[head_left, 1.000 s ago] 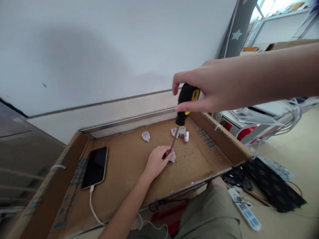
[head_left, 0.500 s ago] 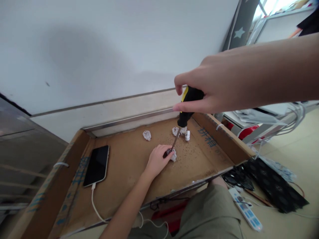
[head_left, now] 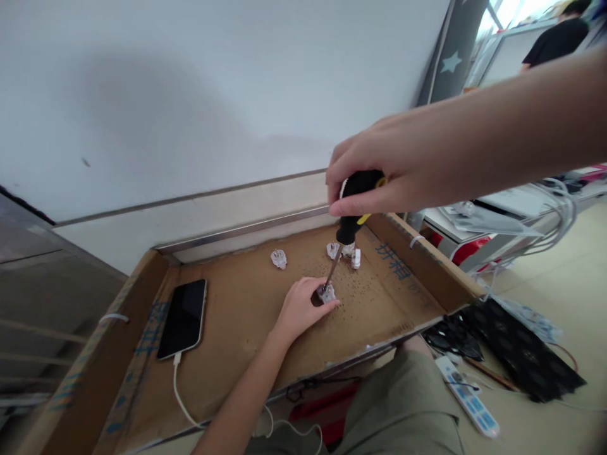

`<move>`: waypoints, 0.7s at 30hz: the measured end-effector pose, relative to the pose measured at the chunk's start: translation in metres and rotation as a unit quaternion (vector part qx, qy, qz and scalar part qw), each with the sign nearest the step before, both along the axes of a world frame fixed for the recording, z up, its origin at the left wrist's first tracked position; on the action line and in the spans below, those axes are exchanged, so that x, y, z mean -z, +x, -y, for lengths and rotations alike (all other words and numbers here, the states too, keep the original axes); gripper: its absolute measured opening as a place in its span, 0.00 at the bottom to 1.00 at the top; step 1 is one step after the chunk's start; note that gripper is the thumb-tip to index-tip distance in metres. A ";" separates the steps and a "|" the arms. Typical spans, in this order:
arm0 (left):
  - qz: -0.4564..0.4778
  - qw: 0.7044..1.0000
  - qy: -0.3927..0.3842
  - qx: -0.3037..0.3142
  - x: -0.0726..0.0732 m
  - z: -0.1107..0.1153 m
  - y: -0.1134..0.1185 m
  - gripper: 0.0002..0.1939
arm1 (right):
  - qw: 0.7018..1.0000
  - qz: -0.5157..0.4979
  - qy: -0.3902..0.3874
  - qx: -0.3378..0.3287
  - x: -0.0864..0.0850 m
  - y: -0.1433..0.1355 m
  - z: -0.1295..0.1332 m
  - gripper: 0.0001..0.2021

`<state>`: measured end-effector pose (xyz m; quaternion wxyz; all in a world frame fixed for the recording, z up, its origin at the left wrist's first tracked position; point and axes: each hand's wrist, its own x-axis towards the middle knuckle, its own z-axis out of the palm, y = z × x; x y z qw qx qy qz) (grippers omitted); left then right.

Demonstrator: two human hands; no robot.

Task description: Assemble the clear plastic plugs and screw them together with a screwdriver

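Note:
My right hand (head_left: 363,174) is wrapped round the black and yellow handle of a screwdriver (head_left: 335,264), which slants down to the left. Its tip meets a small whitish plug (head_left: 328,294) on the cardboard. Around that plug my left hand (head_left: 303,306) is closed, fingers on the far side and thumb on the near side. Behind it lie a white plug (head_left: 333,250) and another white plug piece (head_left: 355,259), partly behind the screwdriver. A further white plug (head_left: 279,258) lies apart, pins up, left of these.
The cardboard tray (head_left: 227,328) has raised sides and many small dark specks at its right. A phone (head_left: 184,316) on a white cable lies at its left. A power strip (head_left: 467,395) is on the floor. A person in black (head_left: 557,41) is at the far right.
My right hand's fingers have closed further round the handle, which has turned. My left thumb has shifted toward me, uncovering more of the plug. The person at the back shows more.

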<state>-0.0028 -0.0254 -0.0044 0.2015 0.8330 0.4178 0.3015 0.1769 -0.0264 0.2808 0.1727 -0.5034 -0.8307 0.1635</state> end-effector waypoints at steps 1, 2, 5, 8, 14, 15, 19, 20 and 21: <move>-0.003 1.000 -0.002 0.003 0.000 0.000 0.000 0.22 | 0.999 -0.009 0.017 -0.029 0.000 0.000 0.001 0.14; -0.007 1.000 -0.004 0.007 -0.001 0.000 0.000 0.23 | 0.997 -0.016 0.045 -0.058 0.000 0.001 0.002 0.16; -0.016 1.000 -0.005 0.014 -0.002 0.001 0.000 0.24 | 0.990 0.024 0.081 -0.112 -0.001 -0.001 0.009 0.20; -0.024 1.000 -0.004 0.017 -0.002 0.000 0.000 0.22 | 0.988 0.094 0.072 -0.103 -0.002 -0.008 0.011 0.15; -0.038 0.999 -0.009 0.008 0.000 -0.001 0.000 0.24 | 0.976 0.085 0.195 -0.045 0.010 -0.008 -0.016 0.17; -0.037 0.999 -0.008 0.008 0.000 -0.001 0.000 0.24 | 0.978 0.084 0.185 -0.048 0.010 -0.005 -0.020 0.17; -0.030 1.000 -0.008 0.001 -0.001 -0.001 0.001 0.15 | 0.990 0.108 0.063 -0.070 0.001 0.004 -0.023 0.28; -0.030 1.000 -0.007 0.001 -0.001 -0.001 0.002 0.13 | 0.990 0.123 0.032 -0.066 -0.001 0.003 -0.021 0.31; -0.029 1.000 -0.006 0.002 -0.001 -0.001 0.002 0.11 | 0.989 0.138 0.021 -0.058 -0.001 0.002 -0.019 0.31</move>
